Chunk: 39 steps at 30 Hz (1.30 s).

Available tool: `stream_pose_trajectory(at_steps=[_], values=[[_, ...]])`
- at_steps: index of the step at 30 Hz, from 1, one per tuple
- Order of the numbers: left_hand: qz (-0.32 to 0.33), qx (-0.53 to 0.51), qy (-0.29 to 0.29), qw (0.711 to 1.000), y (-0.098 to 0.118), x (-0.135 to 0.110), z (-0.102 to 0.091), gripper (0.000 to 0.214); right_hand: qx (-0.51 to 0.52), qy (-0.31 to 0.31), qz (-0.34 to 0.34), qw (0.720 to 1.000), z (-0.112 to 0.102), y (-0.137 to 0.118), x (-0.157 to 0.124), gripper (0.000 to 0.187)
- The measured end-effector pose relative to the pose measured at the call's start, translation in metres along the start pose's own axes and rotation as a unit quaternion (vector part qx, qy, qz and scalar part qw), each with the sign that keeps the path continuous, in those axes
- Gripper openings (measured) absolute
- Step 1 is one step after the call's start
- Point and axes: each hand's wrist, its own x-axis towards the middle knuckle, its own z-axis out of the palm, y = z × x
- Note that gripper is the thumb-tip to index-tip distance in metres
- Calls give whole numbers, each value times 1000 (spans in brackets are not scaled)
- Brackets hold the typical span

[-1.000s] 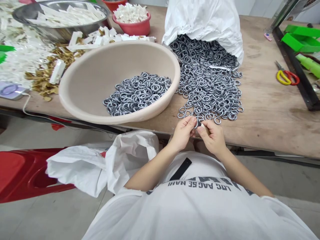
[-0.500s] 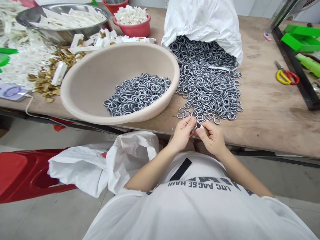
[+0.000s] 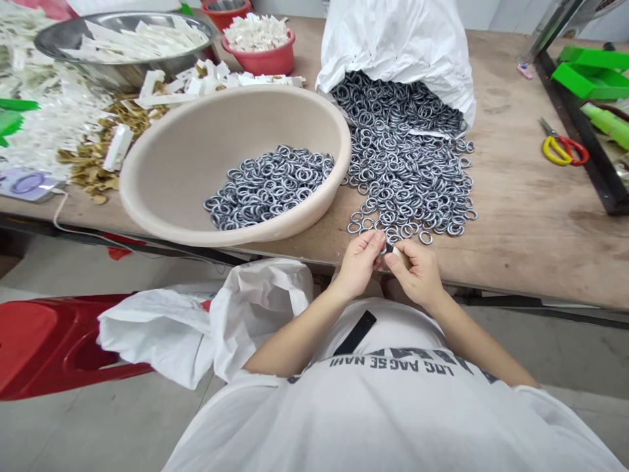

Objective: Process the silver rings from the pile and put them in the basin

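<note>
Wooden tabletop [image 3: 525,242] bearing a beige basin [image 3: 181,151]. Right of the basin, heaped rings [image 3: 413,174]; nearer, left hand [image 3: 360,263] and right hand [image 3: 419,269], fingers pinched on a small black piece [image 3: 390,248]. Below-left, red stool [image 3: 27,334], grey floor [image 3: 98,423].

This is a workshop — a long wooden workbench [image 3: 521,223] carries parts in bulk: grey rings [image 3: 413,177] spilled from a white sack [image 3: 396,39] and partly filling a beige basin [image 3: 170,164], white pieces [image 3: 54,118] heaped far left, scissors [image 3: 555,136] and green bins [image 3: 590,84] at right.
</note>
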Motion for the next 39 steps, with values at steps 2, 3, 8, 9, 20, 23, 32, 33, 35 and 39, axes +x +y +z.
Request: stream_pose_trajectory(at_steps=[2, 3, 8, 9, 20, 23, 32, 33, 35, 39], values=[[3, -2, -3, 1000, 0, 0, 0, 46, -2, 0, -2, 1000, 0, 0, -1, 27], [5, -2, -4, 1000, 0, 0, 0, 46, -4, 1, -2, 1000, -1, 0, -1, 27], [11, 7, 1, 1000, -1, -2, 0, 46, -10, 0, 0, 1000, -1, 0, -2, 27], [10, 8, 1, 1000, -1, -2, 0, 46, -10, -1, 0, 1000, -1, -1, -2, 27], [20, 22, -9, 1000, -2, -4, -1, 45, -15, -20, 4, 1000, -1, -3, -7, 30], [22, 30, -8, 999, -2, -4, -1, 46, -13, -24, 2, 1000, -1, -4, -8, 30], [35, 56, -12, 998, -2, -2, 1, 44, 24, 87, 27, 996, -13, -2, -7, 23], [36, 55, -10, 998, -2, -1, 1, 45, 30, 100, 37, 994, -15, -1, -6, 23], [40, 52, -9, 998, -3, 0, 1, 44, 32, 99, 45, 994, -17, 1, -4, 24], [38, 39, -14, 998, -4, 0, 1, 43, 31, 55, 34, 997, -10, 1, -2, 30]])
